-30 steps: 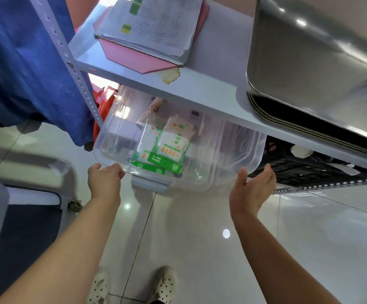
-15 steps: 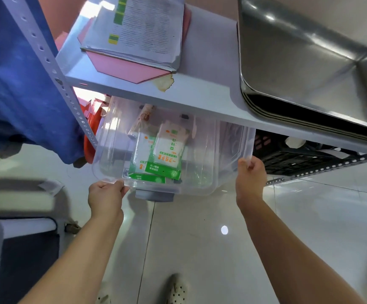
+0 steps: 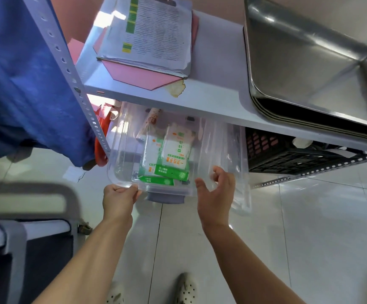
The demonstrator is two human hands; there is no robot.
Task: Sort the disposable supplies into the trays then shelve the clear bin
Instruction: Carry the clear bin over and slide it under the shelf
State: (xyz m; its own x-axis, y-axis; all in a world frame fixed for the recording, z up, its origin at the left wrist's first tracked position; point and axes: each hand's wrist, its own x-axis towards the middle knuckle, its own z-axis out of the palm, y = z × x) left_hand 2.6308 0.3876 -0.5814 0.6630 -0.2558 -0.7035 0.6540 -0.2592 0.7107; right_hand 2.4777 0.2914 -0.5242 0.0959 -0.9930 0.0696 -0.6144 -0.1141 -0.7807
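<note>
**Shelving the clear bin point(image 3: 125, 163) one-handed**

Our left hand point(image 3: 118, 198) grips the near rim; our right hand point(image 3: 216, 194) hovers beside it, fingers spread, holding nothing. Held at one corner, the bin may twist and snag the black crate point(image 3: 287, 156). It sits centre frame, partly under the white shelf point(image 3: 211, 93), latch point(image 3: 165, 197) toward the frame's bottom, long axis seemingly running up-frame.

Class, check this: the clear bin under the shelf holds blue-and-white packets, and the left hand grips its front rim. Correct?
No. The head view shows green-and-white packets in the clear bin under the shelf; the left hand does grip its front rim.
</note>
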